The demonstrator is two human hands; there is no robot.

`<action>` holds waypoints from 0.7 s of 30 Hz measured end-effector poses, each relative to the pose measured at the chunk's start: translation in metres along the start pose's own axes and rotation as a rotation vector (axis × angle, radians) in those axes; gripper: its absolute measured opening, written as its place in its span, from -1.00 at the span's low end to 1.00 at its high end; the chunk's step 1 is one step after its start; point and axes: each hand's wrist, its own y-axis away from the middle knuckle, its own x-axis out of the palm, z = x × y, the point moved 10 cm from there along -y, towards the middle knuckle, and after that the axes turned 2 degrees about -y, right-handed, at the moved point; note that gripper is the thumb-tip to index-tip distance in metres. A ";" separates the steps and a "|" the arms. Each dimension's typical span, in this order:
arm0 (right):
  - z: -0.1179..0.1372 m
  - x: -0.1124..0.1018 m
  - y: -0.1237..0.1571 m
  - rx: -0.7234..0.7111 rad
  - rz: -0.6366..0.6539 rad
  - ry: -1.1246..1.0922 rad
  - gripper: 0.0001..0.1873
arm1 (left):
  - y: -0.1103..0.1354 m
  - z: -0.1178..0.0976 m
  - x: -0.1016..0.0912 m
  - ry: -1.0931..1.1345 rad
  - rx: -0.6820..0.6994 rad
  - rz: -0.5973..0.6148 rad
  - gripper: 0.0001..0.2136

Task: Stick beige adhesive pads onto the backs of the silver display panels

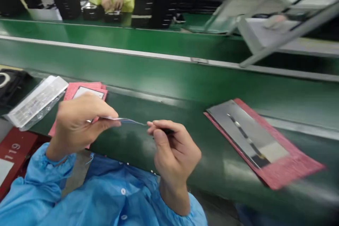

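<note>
One thin flexible strip (126, 121) pinched in mid-air, creasing at risk

Creasing is judged the main hazard: the strip is supported only at its two ends, so a small pull or twist between the left hand (79, 123) and the right hand (173, 152) could be enough to kink or tear it. A slip is also conceivable, as little of its length is gripped; it could then be dropped onto the dark green bench (132, 141) below and be scuffed or marked.

The strip is held in the air between the hands, above the bench and in front of the blue smock sleeve (39, 183). It is narrow and pale, with a silvery-blue sheen and a slight bow along its length. Its fine detail cannot be made out. One end is clamped between the left thumb and forefinger, while the other is enclosed by the closed right thumb and fingers, where a dark section is largely hidden.

A pink sheet (98, 85) is partly covered by the left hand, and a clear plastic bag (37, 102) is laid beside it. To the right, a grey foil sheet (246, 130) is placed on a pink mat (299, 159). Across the green conveyor belt (159, 70), a co-worker's hands (112, 4) are occupied at black trays (91, 12).
</note>
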 end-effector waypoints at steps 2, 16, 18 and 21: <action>0.008 -0.015 0.000 -0.042 -0.026 -0.010 -0.80 | -0.003 -0.006 0.051 0.056 -0.042 0.174 -0.92; -0.132 -0.199 0.027 0.744 -0.558 0.288 -0.66 | 0.014 0.033 0.223 -0.364 -0.227 0.373 -0.63; -0.155 -0.209 0.019 0.846 -0.539 0.396 -0.78 | 0.035 0.048 0.214 -0.437 -0.234 0.365 -0.66; -0.182 -0.208 -0.004 0.853 -0.429 0.529 -0.85 | 0.066 0.062 0.222 -0.531 -0.169 0.518 -0.64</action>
